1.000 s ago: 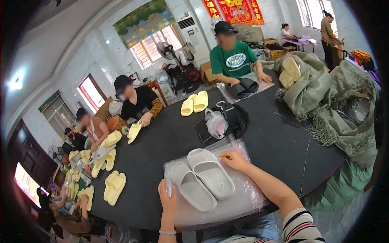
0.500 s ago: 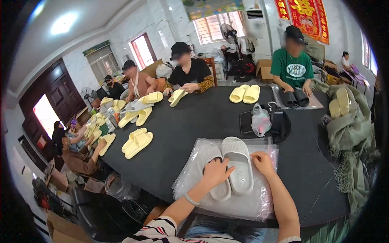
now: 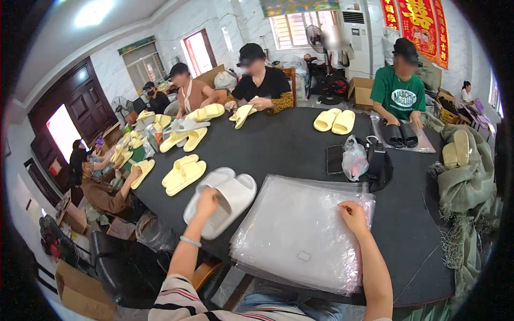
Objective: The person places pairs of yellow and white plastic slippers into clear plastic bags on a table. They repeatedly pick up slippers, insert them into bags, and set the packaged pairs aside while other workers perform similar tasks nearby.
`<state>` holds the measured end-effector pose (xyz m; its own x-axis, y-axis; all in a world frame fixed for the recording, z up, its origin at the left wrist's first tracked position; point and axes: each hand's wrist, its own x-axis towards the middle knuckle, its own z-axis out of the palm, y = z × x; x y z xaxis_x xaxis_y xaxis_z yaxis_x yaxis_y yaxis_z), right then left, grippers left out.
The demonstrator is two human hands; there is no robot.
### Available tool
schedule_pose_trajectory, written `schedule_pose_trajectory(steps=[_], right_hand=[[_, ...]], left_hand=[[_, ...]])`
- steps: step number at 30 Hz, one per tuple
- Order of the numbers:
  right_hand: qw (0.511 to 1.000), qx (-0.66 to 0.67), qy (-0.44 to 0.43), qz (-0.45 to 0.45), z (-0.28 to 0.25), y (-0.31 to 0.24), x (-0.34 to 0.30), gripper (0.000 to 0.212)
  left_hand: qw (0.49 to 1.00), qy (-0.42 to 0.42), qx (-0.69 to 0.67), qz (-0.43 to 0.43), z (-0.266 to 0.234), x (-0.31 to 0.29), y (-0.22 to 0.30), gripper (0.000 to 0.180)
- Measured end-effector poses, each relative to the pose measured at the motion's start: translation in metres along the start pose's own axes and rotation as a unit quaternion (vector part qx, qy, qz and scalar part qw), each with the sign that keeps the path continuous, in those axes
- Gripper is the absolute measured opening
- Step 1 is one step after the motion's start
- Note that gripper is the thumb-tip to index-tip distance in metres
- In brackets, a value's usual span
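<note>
My left hand (image 3: 207, 203) is closed on a pair of pale grey slippers (image 3: 239, 191), held side by side left of the bag stack. The fingers reach in at the near slipper's strap and are partly hidden. In front of me lies a stack of clear plastic bags (image 3: 300, 224), its sheets slightly askew. At the stack's right edge, my right hand (image 3: 353, 215) has its fingers curled together on the plastic bag's margin.
Pale yellow slippers (image 3: 184, 175) lie beyond my left hand, more (image 3: 334, 122) at the far side. A phone (image 3: 334, 159), a small knotted plastic bag (image 3: 354, 160) and a black bag (image 3: 379, 167) stand behind the stack. Co-workers sit around the black table (image 3: 412, 241); one handles black slippers (image 3: 401, 135).
My left hand has carried the grey slippers off the bag stack to the left, baring the plastic. My right hand stays at the stack's right edge. The view has shifted slightly.
</note>
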<state>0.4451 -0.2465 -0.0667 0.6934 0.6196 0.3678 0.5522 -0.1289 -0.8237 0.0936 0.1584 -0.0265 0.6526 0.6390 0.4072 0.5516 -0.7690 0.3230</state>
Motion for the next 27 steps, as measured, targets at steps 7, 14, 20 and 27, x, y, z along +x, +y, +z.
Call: schedule_pose_trajectory(steps=[7,14,20,27], right_hand=[[1.000,0.012,0.004,0.005,-0.003,0.003,-0.002,0.012],[1.000,0.002,-0.002,0.005,0.000,0.002,-0.002,0.013],[1.000,-0.010,-0.001,-0.024,0.003,0.004,0.000,0.012],[1.000,-0.024,-0.002,0.008,-0.001,-0.005,-0.002,0.010]], left_hand=[[0.997,0.064,0.043,0.020,-0.027,-0.008,-0.052,0.037],[0.977,-0.013,0.205,-0.059,-0.030,-0.093,0.004,0.058],[0.968,-0.018,0.210,-0.135,-0.032,-0.081,-0.032,0.057],[0.950,-0.034,0.206,-0.233,-0.029,-0.022,-0.105,0.057]])
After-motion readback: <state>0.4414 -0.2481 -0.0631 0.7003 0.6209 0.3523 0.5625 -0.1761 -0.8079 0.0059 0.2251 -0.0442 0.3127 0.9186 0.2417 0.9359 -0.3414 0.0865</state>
